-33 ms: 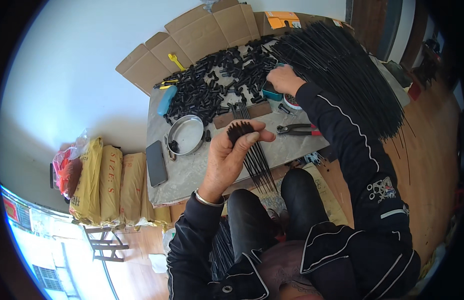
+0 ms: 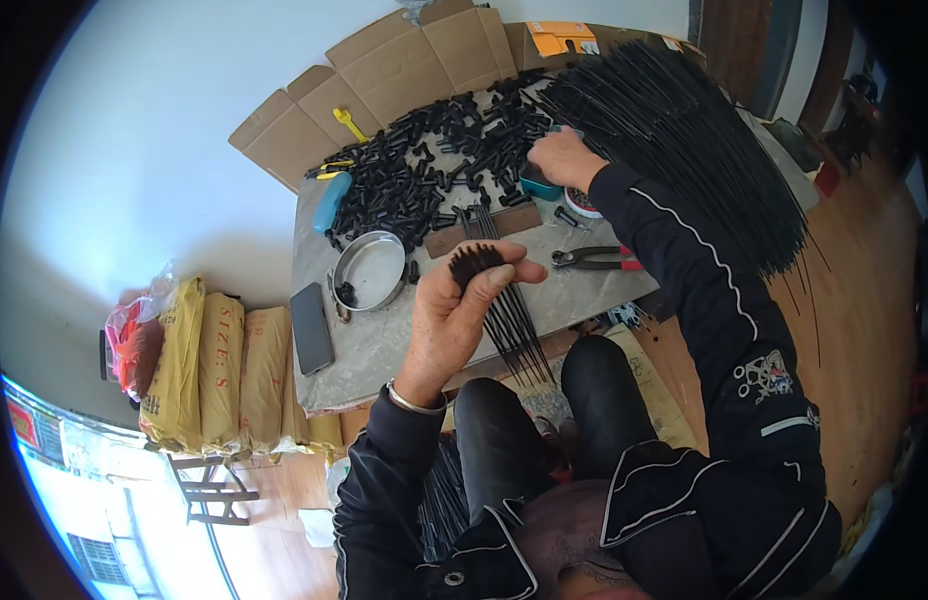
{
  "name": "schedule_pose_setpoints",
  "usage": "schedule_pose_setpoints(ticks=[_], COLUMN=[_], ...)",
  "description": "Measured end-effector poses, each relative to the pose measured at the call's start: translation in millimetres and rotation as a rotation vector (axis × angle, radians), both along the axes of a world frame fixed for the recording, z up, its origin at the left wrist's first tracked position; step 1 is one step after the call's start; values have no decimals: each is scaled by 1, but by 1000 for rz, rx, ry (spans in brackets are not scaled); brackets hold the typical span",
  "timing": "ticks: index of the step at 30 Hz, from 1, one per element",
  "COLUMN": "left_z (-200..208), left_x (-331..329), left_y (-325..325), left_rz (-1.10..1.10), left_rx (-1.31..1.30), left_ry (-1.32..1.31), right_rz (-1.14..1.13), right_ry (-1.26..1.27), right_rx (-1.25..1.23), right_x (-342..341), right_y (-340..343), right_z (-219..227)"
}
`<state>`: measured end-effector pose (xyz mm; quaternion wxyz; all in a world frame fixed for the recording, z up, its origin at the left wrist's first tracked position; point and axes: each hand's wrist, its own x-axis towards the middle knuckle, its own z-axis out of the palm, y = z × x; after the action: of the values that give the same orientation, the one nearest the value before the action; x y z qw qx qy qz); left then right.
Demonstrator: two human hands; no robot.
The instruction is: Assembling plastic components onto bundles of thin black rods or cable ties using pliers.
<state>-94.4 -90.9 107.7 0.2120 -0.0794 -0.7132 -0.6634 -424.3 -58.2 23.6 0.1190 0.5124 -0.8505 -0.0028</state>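
My left hand [image 2: 442,318] is closed over the near part of the table, gripping a row of thin dark pieces [image 2: 476,262] side by side between thumb and fingers. Thin black rods [image 2: 516,345] run beneath that hand, their far ends across a wooden strip [image 2: 514,221]. At the back right, my right hand [image 2: 567,158] reaches down at a small teal box [image 2: 537,190]; its fingertips are hidden there. Beside that wrist sits a white round tub [image 2: 584,203] with small bits inside. A black bolt-like piece [image 2: 566,216] lies just in front.
Many black bolt-like parts [image 2: 399,190] cover the table's back left, before a cardboard screen [image 2: 414,60]. A heap of long black rods [image 2: 674,150] lies right. Pincers [image 2: 594,259], a round metal dish [image 2: 372,268], a phone [image 2: 312,328] and a blue bottle-like item [image 2: 331,203] are nearby.
The whole scene sits very slightly further left in the picture. Both hands keep the same positions relative to the things around them.
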Motion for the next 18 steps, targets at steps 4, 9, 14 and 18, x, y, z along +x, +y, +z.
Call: schedule_pose_setpoints(ticks=[4,9,14,18], left_z=[-3,-1,-2,2], left_x=[-1,-2,-1,-2], left_y=[-2,-2,-1,1], left_rz=[18,13,-5,0], left_rx=[13,-7,59,116], left_ry=[-4,-16,-15,-55], right_rz=[128,170,155,19], right_ry=[38,22,83,-187], right_rx=[-7,-223,-264,-660], right_x=[-8,-10,-10,-6], right_y=[0,13,21,22], right_z=[-5,-2,1,14])
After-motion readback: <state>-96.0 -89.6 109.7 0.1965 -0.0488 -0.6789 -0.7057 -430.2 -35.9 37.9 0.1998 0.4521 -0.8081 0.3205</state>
